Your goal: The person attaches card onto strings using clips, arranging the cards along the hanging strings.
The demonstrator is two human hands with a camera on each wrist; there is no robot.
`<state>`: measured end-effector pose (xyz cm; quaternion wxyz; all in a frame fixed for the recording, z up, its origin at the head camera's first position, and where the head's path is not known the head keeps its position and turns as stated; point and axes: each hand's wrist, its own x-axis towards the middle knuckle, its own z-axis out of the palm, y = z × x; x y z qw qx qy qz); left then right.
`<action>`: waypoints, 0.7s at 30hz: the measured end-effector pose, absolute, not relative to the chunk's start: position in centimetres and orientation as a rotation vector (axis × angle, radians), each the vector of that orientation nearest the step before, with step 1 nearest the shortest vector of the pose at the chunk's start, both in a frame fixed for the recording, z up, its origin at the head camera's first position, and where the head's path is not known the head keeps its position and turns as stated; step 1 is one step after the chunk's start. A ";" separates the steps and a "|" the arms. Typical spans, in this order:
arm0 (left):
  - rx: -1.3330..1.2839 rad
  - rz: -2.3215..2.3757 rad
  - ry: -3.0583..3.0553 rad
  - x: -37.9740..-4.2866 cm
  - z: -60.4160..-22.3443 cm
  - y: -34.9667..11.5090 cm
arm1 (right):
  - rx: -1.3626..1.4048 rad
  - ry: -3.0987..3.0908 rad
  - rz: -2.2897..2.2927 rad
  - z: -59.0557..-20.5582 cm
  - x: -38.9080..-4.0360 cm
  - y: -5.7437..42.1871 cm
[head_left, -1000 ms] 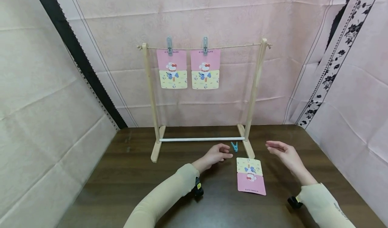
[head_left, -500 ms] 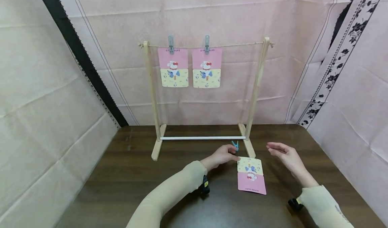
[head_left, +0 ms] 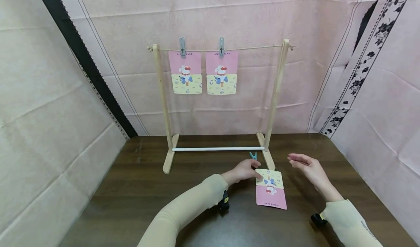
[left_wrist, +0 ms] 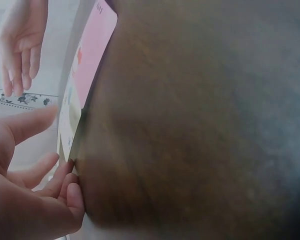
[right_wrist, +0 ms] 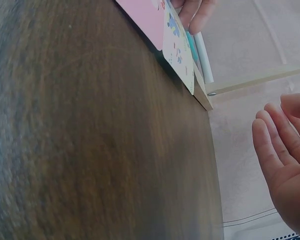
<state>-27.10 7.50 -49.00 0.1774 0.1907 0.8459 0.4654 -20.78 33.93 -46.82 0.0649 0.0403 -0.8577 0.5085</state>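
A pink-and-yellow card (head_left: 270, 197) with a cartoon figure lies on the brown table, creased across its middle. At its far left corner is my left hand (head_left: 244, 171), the thumb over the yellow half. In the left wrist view, the fingertips (left_wrist: 70, 167) are right at the card's edge and the thumb stands apart above it. Just beyond this hand, a blue clothespin (head_left: 252, 155) shows partly on the table. My right hand (head_left: 303, 163) hovers right of the card, holding nothing, fingers extended and relaxed.
A wooden rack (head_left: 276, 90) with a string (head_left: 256, 48) stands at the table's back. Two matching cards, the left card (head_left: 186, 75) and the right card (head_left: 221, 75), hang there from grey clothespins (head_left: 182, 47). A white rod (head_left: 218, 149) joins the rack's feet. Pale cloth surrounds the table.
My left hand has moved right, from beside the card to over its far left corner, and now partly covers the blue clothespin. The right hand has stayed in place.
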 end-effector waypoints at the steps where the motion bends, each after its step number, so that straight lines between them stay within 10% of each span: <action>1: 0.543 1.308 2.394 -27.1 -49.0 7.4 | 0.122 -2.588 1.538 -46.8 -20.8 33.9; 21: 0.682 1.071 2.480 -26.9 -48.5 6.9 | 0.152 -2.559 1.584 -47.1 -21.3 33.5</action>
